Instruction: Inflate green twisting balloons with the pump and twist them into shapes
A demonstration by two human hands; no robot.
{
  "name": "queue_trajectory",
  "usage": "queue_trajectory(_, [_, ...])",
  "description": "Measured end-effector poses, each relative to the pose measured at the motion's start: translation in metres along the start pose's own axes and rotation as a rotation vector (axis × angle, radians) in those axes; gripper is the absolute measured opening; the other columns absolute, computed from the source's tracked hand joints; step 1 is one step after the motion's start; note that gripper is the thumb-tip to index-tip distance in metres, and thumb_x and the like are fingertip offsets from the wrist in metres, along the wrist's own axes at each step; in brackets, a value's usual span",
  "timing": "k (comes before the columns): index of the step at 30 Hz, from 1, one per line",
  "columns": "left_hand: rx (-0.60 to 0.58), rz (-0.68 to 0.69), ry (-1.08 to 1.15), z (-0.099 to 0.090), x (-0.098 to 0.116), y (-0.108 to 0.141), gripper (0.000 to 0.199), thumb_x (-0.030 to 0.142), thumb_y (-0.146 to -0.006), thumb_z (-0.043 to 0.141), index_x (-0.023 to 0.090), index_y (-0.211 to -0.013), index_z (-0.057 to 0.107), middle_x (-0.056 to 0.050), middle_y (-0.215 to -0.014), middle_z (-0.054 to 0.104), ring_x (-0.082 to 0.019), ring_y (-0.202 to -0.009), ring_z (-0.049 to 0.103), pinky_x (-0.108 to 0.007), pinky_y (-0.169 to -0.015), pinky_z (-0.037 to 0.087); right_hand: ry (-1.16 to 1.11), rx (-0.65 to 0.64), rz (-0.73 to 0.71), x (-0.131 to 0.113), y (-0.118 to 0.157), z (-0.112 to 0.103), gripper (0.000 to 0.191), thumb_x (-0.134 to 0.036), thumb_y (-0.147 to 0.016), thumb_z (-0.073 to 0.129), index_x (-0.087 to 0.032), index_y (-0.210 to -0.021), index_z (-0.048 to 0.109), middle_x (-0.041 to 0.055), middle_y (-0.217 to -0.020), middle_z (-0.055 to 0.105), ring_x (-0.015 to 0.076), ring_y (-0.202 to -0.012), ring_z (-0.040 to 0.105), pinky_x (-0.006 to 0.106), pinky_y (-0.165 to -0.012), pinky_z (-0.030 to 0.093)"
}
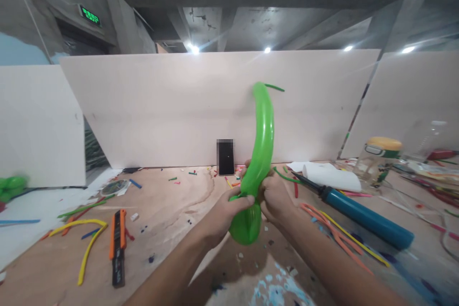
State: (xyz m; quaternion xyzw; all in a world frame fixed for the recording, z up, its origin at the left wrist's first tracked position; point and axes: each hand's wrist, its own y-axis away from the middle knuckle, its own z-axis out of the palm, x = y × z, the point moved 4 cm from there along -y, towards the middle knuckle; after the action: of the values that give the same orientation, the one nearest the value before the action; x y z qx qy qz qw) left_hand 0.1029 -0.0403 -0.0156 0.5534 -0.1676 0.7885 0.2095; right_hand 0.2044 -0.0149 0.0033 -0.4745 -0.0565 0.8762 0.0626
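A long green balloon (264, 129) rises upright in front of me, curving slightly, with a thin uninflated tail at its top end. Its lower part is folded into a rounded loop below my hands. My left hand (234, 206) grips the balloon near the fold, thumb across the front. My right hand (274, 197) is closed against the balloon's right side, its fingertips partly hidden behind it. A thin green strip sticks out near the right knuckles; whether it belongs to the balloon I cannot tell.
An orange utility knife (117, 248) and yellow balloon strip (86, 248) lie left. Right are a blue hand pump (369, 217), white paper roll (332, 177), orange strips (333, 234) and a yellow-lidded jar (380, 160). A phone (226, 158) leans on the white board (161, 110) behind.
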Motion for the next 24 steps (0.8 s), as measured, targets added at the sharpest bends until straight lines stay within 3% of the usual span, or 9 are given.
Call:
queue_trajectory(3, [-0.022,-0.048,0.018,-0.002,0.001,0.001,0.035,0.043,-0.074,0.065,0.012,-0.089,0.062,-0.006,-0.074,0.064,-0.018,-0.066,0.059,-0.029,-0.065,0.043,0.059,-0.055,0.04,0.001,-0.004,-0.003,0.039,-0.005,-0.041,0.045,-0.019,-0.074,0.062,-0.0003,-0.065,0.065,0.0162,-0.058,0.056,0.027,-0.051,0.044])
queue_trajectory(5, [-0.015,-0.065,0.018,-0.006,0.003,0.001,0.034,0.044,-0.075,0.064,0.012,-0.087,0.061,-0.006,-0.073,0.064,-0.017,-0.063,0.06,-0.029,-0.063,0.043,0.12,-0.114,0.033,0.0,-0.007,-0.004,0.038,-0.005,-0.043,0.045,-0.018,-0.074,0.062,0.001,-0.069,0.066,0.018,-0.062,0.058,0.029,-0.054,0.045])
queue_trajectory(9, [0.034,-0.027,0.014,-0.015,0.009,0.0,0.034,0.039,-0.073,0.068,0.016,-0.097,0.059,-0.004,-0.076,0.064,-0.017,-0.065,0.061,-0.029,-0.065,0.044,0.353,-0.13,-0.159,-0.01,-0.01,-0.005,0.035,-0.008,-0.055,0.049,-0.019,-0.086,0.062,0.002,-0.084,0.066,0.019,-0.077,0.058,0.03,-0.068,0.046])
queue_trajectory(12, [0.097,0.045,-0.029,-0.021,0.015,-0.001,0.036,0.039,-0.073,0.068,0.017,-0.1,0.058,-0.003,-0.079,0.063,-0.016,-0.07,0.061,-0.028,-0.07,0.043,0.512,-0.095,-0.238,-0.017,-0.008,-0.004,0.021,-0.022,-0.073,0.054,-0.019,-0.093,0.06,0.0017,-0.082,0.064,0.0156,-0.068,0.054,0.028,-0.061,0.042])
queue_trajectory(15, [0.133,0.108,-0.149,-0.023,0.02,0.0,0.036,0.037,-0.074,0.067,0.019,-0.104,0.059,-0.004,-0.088,0.063,-0.018,-0.08,0.06,-0.028,-0.075,0.042,0.609,-0.255,-0.202,-0.017,-0.003,0.004,0.026,-0.034,-0.075,0.063,-0.02,-0.096,0.059,0.0031,-0.085,0.064,0.0166,-0.072,0.056,0.029,-0.064,0.042])
queue_trajectory(19, [0.108,0.099,-0.235,-0.023,0.023,0.002,0.035,0.034,-0.072,0.069,0.016,-0.102,0.062,-0.006,-0.093,0.064,-0.019,-0.086,0.059,-0.029,-0.078,0.041,0.568,-0.337,-0.151,-0.015,0.001,0.007,0.033,-0.033,-0.071,0.07,-0.019,-0.099,0.058,0.0052,-0.093,0.065,0.0184,-0.084,0.059,0.03,-0.073,0.044])
queue_trajectory(24, [-0.02,-0.039,-0.019,-0.024,0.022,0.006,0.058,0.061,-0.07,0.062,0.017,-0.107,0.059,-0.006,-0.077,0.064,-0.02,-0.067,0.059,-0.034,-0.067,0.044,0.393,-0.317,-0.123,-0.01,-0.002,0.004,0.036,-0.035,-0.077,0.065,-0.021,-0.108,0.054,0.001,-0.087,0.065,0.0127,-0.074,0.056,0.026,-0.07,0.043])
